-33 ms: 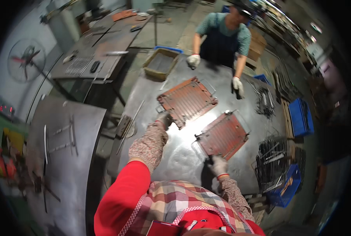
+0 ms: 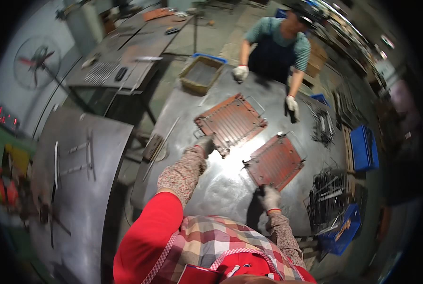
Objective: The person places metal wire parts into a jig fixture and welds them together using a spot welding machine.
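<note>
Seemingly half-curled, both gloved hands; touching red grooved plates, one each

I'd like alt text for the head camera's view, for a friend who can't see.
A person's gloved left hand is at the edge of one red ridged plate, the right hand at a second plate, on a shiny metal table. A striped-sleeved co-worker stands across the table; thin metal pieces lie piled at right.

Near middle: bare table, passable between left hand and right hand.
Plate gap: narrow diagonal lane between left plate and right plate.
Far edge: bin and co-worker's hands in the way.
Left edge: rod, lying lengthwise.
Right edge: wire piles, obstructing.
</note>
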A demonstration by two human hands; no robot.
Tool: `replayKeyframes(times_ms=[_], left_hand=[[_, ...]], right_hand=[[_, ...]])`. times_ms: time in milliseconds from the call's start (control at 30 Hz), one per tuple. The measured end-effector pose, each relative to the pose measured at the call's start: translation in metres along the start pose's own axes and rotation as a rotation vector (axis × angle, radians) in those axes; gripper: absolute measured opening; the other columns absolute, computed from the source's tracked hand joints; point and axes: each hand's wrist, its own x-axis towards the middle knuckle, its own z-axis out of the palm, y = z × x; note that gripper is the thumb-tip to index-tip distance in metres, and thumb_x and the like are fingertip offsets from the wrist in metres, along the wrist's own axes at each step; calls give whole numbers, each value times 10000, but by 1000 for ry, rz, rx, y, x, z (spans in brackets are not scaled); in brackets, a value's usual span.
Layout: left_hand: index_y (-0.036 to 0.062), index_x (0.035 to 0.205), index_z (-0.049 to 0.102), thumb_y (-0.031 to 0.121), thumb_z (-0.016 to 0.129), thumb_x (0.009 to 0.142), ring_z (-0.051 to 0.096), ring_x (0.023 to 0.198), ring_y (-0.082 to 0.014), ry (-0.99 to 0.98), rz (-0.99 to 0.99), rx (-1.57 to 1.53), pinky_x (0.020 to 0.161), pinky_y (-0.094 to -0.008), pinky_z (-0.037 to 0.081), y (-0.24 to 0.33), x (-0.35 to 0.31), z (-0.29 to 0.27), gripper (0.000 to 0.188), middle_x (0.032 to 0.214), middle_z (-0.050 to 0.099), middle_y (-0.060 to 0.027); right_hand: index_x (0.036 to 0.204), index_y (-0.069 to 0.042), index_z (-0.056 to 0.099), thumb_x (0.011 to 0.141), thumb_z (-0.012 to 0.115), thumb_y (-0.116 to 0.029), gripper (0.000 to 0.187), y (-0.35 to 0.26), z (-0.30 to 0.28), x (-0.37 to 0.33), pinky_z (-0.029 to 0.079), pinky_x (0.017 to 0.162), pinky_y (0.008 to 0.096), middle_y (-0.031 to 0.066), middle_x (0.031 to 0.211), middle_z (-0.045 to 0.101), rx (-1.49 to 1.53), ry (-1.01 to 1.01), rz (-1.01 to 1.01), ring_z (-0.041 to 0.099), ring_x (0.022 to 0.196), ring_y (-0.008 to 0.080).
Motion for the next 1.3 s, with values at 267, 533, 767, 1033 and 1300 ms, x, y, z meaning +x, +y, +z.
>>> replayKeyframes(times_ms=[267, 533, 767, 1033, 1300], left_hand=[[11, 701, 562, 321, 611, 861, 445, 427, -172, -37, -65, -3, 401, -334, 335, -71, -115, -70, 353, 565, 508, -83], [36, 940, 649, 336, 643, 806, 640, 665, -201, 78, 108, 346, 606, -350, 510, -128, -162, -165, 329, 775, 659, -120], [54, 1221, 495, 116, 548, 847, 565, 539, -163, -156, 148, -10, 478, -318, 479, -179, -145, -223, 384, 702, 576, -71], [63, 1069, 622, 251, 589, 840, 612, 606, -222, -6, 143, 125, 557, -357, 498, -235, -101, -260, 298, 758, 631, -119], [76, 742, 603, 275, 549, 871, 536, 515, -162, 114, 40, 185, 461, -316, 424, -119, -228, -226, 244, 616, 560, -48]], right_hand=[[1164, -14, 582, 826, 649, -164, 377, -68, -50, 49, 491, 867, 353, 172, 1096, 638, 510, 36, -22, 631, 977, 271], [1249, -25, 504, 828, 658, -269, 510, -407, -45, 99, 487, 879, 366, 180, 1139, 615, 577, -216, -647, 620, 998, 304], [1299, 13, 417, 743, 727, -432, 776, -662, -13, 76, 487, 876, 397, 224, 1111, 617, 540, -506, -577, 618, 1022, 328], [1038, 38, 577, 739, 668, -207, 397, -608, 25, 91, 513, 586, 352, 120, 770, 609, 786, -573, -450, 608, 667, 186], [995, -3, 576, 783, 651, -175, 283, -279, -44, 57, 397, 460, 259, 38, 756, 574, 1111, -505, -97, 511, 597, 94]])
